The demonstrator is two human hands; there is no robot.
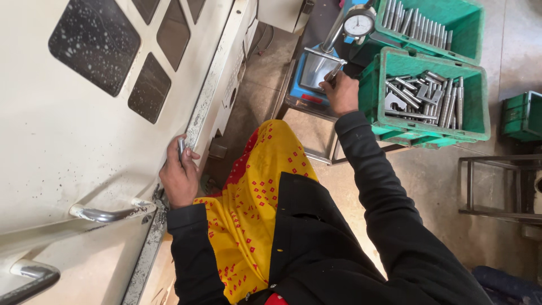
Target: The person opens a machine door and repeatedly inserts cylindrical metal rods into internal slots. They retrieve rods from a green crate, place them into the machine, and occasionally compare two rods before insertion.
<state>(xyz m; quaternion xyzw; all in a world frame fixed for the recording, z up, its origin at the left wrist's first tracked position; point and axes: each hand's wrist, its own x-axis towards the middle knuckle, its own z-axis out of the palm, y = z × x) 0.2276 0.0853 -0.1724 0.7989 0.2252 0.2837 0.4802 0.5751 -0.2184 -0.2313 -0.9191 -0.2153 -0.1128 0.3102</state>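
Right hand (341, 93) pinches steel pin (333, 72) at gauge stand (316, 68) — rigid, smooth, likely slippery; grip mid-shaft. Left hand (179, 178) fingers closed round 1 pin (181, 148) — light, stiff.

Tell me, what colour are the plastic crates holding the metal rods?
Green; the plastic crates show best in the head view, beside the right hand.

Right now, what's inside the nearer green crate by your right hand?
The nearer green crate holds a loose heap of metal pins and one flat notched metal piece. Whatever lies beneath the heap is covered. The right hand stays outside it.
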